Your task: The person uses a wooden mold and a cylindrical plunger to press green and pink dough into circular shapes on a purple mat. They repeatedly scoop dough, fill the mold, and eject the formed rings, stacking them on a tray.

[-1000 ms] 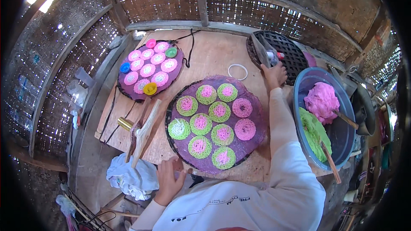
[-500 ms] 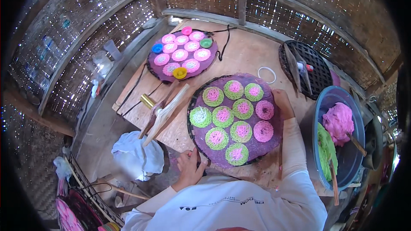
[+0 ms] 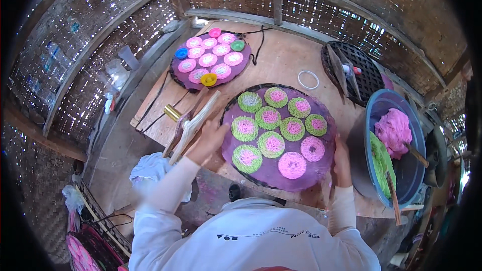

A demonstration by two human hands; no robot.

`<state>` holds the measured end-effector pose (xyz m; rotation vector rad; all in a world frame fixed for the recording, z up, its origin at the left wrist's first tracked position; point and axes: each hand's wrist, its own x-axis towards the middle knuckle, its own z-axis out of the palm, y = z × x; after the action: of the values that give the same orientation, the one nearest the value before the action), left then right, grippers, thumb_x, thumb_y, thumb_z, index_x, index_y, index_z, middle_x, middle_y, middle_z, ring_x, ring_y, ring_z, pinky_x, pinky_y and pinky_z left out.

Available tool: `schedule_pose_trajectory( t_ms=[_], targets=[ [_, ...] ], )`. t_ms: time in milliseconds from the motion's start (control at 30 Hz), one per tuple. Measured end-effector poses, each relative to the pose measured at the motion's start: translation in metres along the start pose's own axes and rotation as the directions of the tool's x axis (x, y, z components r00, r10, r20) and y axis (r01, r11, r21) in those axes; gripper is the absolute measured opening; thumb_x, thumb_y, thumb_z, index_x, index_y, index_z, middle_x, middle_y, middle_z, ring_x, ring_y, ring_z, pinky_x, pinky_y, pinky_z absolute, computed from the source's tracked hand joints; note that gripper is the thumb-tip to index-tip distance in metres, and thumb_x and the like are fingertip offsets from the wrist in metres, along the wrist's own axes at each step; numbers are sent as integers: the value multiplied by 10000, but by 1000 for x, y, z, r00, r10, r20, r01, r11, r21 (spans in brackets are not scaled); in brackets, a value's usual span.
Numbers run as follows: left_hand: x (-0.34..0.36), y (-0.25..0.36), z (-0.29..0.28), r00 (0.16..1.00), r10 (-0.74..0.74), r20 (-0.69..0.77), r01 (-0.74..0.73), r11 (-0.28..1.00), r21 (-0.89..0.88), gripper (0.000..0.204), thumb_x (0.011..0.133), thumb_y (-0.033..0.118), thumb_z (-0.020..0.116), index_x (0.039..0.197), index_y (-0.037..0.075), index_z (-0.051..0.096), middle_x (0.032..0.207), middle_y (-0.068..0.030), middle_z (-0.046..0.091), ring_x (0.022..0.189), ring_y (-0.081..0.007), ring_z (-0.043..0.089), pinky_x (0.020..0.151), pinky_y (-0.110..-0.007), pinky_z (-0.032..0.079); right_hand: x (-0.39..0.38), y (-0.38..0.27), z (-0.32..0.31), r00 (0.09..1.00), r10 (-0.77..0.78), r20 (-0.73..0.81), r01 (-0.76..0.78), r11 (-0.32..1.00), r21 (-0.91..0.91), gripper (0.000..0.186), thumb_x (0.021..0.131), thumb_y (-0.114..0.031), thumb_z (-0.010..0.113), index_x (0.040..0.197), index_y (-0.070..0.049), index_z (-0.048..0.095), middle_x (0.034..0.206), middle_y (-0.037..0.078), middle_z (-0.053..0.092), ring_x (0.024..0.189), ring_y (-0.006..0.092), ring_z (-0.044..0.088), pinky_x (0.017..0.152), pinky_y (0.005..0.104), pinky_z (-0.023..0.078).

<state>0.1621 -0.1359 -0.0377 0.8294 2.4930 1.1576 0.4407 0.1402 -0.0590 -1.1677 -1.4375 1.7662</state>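
Observation:
A round woven tray [image 3: 321, 170] with a purple lining lies on the wooden table in front of me. On it sit several lacy, stringy rounds: green ones with pink centres [image 3: 268, 116], one with a whitish centre [image 3: 249, 102] and two pink ones [image 3: 292, 165]. My left hand [image 3: 213, 140] grips the tray's left rim, some fingers partly out of sight. On the opposite side, my right hand [image 3: 342, 163] holds the right rim, its fingertips hidden by the edge.
A second tray [image 3: 228, 76] of pink-and-white rounds with small coloured cups stands at the back left. Beside my left hand are wooden pieces [image 3: 193, 125] and a brass cylinder [image 3: 172, 113]. A blue tub [image 3: 369, 115] of pink and green dough stands right, below a black basket [image 3: 369, 68].
My left hand has risen from the table's front edge to the tray's left rim. The tray has turned clockwise, its pink rounds shifting toward me. My right hand has come nearer along the rim.

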Motion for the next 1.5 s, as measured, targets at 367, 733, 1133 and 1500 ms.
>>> schedule_pose_trajectory(
  t_ms=[367,733,1133,1500],
  targets=[
    [141,-31,38,838,306,451,-420,890,177,325,896,203,353,946,-35,570,933,-244,612,888,-430,570,786,-467,440,-94,42,8,1000,25,-8,-20,918,395,399,971,-343,379,1204,-34,475,1118,43,559,985,135,532,864,285,412],
    [67,9,-178,859,442,260,-458,432,777,666,650,226,684,1269,129,457,1232,-154,475,1175,-318,412,967,-478,323,-133,50,-12,990,43,137,-15,980,-200,225,922,-193,514,1085,-45,561,851,-20,539,749,31,463,624,164,346],
    [67,-76,-154,635,464,618,-768,290,571,380,552,189,676,916,84,653,864,-40,611,888,-221,541,958,-474,283,-125,-39,74,875,-451,177,484,806,-340,263,866,-104,573,1095,22,554,847,27,579,810,83,533,752,216,425],
    [-6,84,-72,715,677,-172,-698,704,-131,455,564,316,739,935,82,618,965,-126,624,936,-318,564,852,-429,386,-133,-124,122,590,-335,735,623,768,-150,566,806,-360,651,1219,-14,477,1050,94,567,923,157,537,832,311,432]
  ],
)
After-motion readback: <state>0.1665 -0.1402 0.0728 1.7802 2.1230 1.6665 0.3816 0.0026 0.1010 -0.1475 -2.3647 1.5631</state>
